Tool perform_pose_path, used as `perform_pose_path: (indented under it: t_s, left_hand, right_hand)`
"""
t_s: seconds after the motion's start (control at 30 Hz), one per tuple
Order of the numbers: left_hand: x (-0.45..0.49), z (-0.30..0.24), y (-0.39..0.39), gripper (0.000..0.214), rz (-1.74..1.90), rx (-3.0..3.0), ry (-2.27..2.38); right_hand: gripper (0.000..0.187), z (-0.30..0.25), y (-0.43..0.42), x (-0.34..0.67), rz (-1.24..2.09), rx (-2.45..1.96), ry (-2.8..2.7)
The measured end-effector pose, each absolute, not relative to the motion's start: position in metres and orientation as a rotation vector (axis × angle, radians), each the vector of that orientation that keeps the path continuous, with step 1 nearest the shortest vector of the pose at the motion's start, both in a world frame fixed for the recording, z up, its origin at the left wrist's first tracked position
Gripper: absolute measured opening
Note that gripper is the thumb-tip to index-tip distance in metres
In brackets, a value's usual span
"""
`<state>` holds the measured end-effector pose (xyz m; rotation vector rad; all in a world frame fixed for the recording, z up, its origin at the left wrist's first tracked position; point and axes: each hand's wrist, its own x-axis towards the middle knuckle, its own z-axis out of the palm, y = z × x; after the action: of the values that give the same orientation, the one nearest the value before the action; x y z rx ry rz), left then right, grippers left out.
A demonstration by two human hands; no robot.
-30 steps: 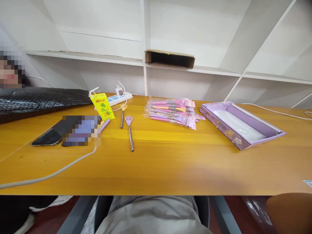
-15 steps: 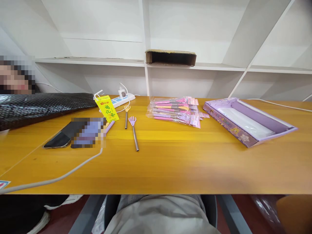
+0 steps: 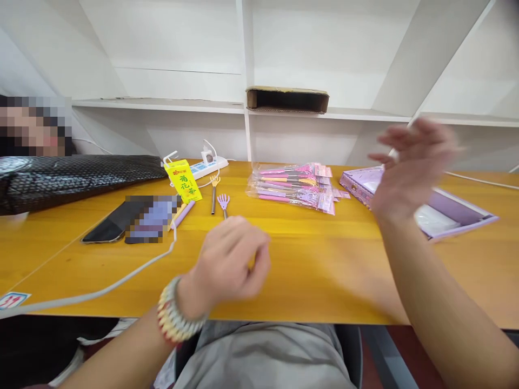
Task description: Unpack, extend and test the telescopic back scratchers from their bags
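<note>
My left hand point(image 3: 227, 262), fingers loosely curled, hovers over the table with nothing visible in it. It hides the lower handle of a purple claw-tipped back scratcher point(image 3: 223, 202); I see no contact. My right hand point(image 3: 409, 167) is raised at the right, fingers apart and blurred, holding nothing. Behind it is an open purple display box point(image 3: 466, 212), partly covered from view. A smaller yellow back scratcher point(image 3: 213, 194) lies beside the purple one. Several bagged back scratchers point(image 3: 290, 186), pink, purple and yellow, lie in clear packaging between my hands, farther back.
At left are a yellow tea packet point(image 3: 184, 181), a dark phone point(image 3: 107, 221), a purple stick point(image 3: 183, 214), a white cable point(image 3: 121, 278) and a power strip point(image 3: 211, 166). A black wrapped bundle point(image 3: 81, 181) lies near another person. A cardboard box point(image 3: 287, 100) sits on the shelf.
Both my hands have come into view from below, the left over the purple back scratcher, the right up before the purple box. The view has shifted slightly; the objects on the table look unmoved.
</note>
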<state>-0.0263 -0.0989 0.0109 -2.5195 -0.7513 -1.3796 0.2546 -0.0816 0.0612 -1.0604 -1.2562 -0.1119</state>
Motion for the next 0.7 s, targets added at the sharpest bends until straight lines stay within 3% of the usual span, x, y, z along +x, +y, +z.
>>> perform_pose_path:
  t_s: [0.13, 0.23, 0.4, 0.7]
  left_hand:
    - [-0.029, 0.005, -0.018, 0.017, -0.818, -2.478, -1.562]
    - [-0.041, -0.007, 0.029, 0.025, -0.570, -2.271, -1.919]
    - [-0.053, -0.028, 0.042, 0.037, -0.491, -2.138, -2.030]
    - [-0.043, -0.018, 0.013, 0.047, 0.065, -2.243, -2.178]
  right_hand:
    - [0.045, 0.005, -0.040, 0.258, -0.116, -1.117, -1.232]
    - [0.042, -0.039, -0.026, 0.267, -0.083, -1.240, -1.314]
    - [0.041, -0.059, -0.031, 0.263, 0.013, -1.380, -1.467]
    - [0.037, -0.055, -0.039, 0.235, 0.151, -1.347, -1.756]
